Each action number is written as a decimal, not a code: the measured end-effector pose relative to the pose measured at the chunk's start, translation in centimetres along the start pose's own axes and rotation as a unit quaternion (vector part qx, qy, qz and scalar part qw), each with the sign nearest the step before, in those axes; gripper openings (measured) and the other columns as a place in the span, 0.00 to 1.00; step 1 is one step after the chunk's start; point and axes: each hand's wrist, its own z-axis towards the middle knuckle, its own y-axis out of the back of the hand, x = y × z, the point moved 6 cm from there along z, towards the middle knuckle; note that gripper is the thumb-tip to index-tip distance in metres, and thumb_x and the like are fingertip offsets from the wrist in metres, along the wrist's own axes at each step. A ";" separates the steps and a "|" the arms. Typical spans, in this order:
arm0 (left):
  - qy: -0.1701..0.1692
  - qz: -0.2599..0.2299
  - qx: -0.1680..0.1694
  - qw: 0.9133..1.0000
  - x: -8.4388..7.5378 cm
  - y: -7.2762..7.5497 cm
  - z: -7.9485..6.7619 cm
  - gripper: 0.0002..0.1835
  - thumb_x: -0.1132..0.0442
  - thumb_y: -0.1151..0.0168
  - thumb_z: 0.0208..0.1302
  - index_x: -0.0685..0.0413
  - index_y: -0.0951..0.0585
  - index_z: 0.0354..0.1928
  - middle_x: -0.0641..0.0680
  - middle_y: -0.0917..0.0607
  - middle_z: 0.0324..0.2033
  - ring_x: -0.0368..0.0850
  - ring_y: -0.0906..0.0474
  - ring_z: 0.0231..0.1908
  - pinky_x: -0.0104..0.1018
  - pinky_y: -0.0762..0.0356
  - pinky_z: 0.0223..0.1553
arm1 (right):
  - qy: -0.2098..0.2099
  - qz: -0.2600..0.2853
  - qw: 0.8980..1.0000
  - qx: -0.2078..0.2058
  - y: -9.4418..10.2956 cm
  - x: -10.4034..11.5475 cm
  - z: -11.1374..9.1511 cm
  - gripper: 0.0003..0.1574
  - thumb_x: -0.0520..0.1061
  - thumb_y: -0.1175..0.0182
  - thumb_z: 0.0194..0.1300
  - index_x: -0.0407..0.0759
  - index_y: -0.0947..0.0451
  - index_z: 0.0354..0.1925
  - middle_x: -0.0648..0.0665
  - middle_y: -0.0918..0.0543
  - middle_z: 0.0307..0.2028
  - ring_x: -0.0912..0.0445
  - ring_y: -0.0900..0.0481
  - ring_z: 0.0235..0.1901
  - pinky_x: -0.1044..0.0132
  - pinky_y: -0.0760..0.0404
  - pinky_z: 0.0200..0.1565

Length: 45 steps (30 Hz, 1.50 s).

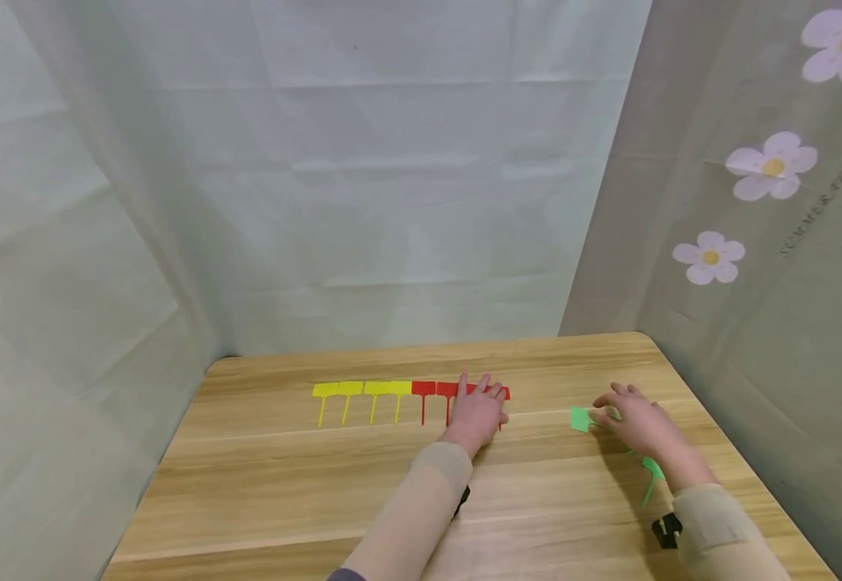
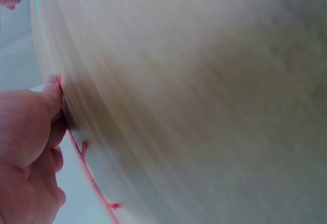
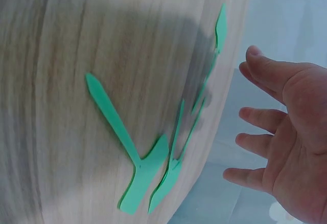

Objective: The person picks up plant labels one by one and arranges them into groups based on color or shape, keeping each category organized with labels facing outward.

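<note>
A row of T-shaped plastic plant labels lies flat on the table, yellow labels (image 1: 352, 387) on the left and red labels (image 1: 424, 388) on the right. My left hand (image 1: 477, 415) rests on the right part of the red run, fingers extended, partly covering several of them. In the left wrist view, its thumb (image 2: 50, 97) touches the red edge. My right hand (image 1: 642, 424) hovers above loose green labels, one green label (image 1: 580, 419) by its fingertips and another (image 1: 653, 467) below its wrist. The right wrist view shows the fingers spread, holding nothing, apart from the green labels (image 3: 145, 173).
The wooden table (image 1: 283, 484) has rounded far corners. A pale cloth wall (image 1: 392, 202) stands behind it, and a grey curtain with printed flowers (image 1: 773, 167) hangs along the right. Black wrist devices (image 1: 667, 531) sit under the forearms.
</note>
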 end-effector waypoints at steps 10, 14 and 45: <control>0.008 0.022 0.008 1.000 -0.2 0.5 -0.1 0.33 0.38 0.50 0.71 0.37 0.36 0.75 0.39 0.38 0.74 0.43 0.54 0.76 0.59 0.61 0.73 | 0.021 -0.045 0.999 0.005 -0.6 1.8 0.5 0.31 0.50 0.35 0.67 0.45 0.26 0.66 0.23 0.37 0.68 0.22 0.44 0.66 0.20 0.42 0.54; 0.007 0.026 0.019 0.999 -0.2 0.6 -0.3 0.32 0.39 0.52 0.73 0.37 0.37 0.76 0.39 0.40 0.75 0.43 0.55 0.77 0.59 0.60 0.73 | 0.032 -0.074 0.997 -0.006 -1.0 2.5 1.1 0.32 0.50 0.34 0.65 0.48 0.25 0.66 0.24 0.33 0.66 0.22 0.40 0.64 0.20 0.39 0.53; 0.012 0.029 0.030 0.999 -0.2 0.9 -0.4 0.31 0.41 0.49 0.73 0.34 0.37 0.75 0.38 0.40 0.75 0.42 0.53 0.76 0.59 0.57 0.73 | -0.077 -0.118 0.989 -0.034 -2.4 3.4 2.1 0.28 0.42 0.23 0.49 0.47 0.14 0.52 0.31 0.20 0.57 0.25 0.39 0.65 0.17 0.49 0.56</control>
